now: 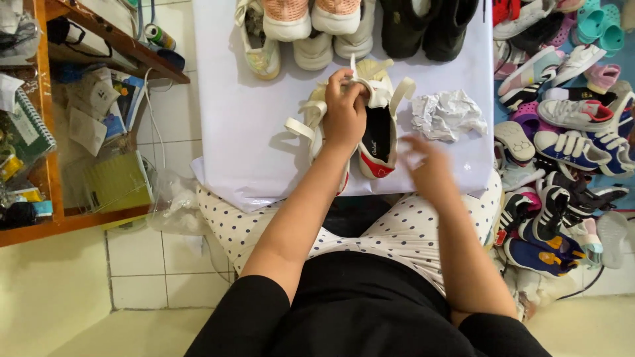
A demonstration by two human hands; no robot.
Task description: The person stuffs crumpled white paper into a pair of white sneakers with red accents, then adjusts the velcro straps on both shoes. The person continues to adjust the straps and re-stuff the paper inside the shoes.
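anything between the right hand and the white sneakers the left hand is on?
Nothing visible. The right hand, blurred, hovers over bare white paper just right of the white sneakers; the left hand grips them from above. The crumpled paper lies further right, off that path.

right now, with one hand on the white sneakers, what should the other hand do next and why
Probably reach the blurred right hand to the crumpled white paper ball: it lies just beyond that hand on the white sheet, while the left hand steadies the white sneakers with red-and-black insoles.
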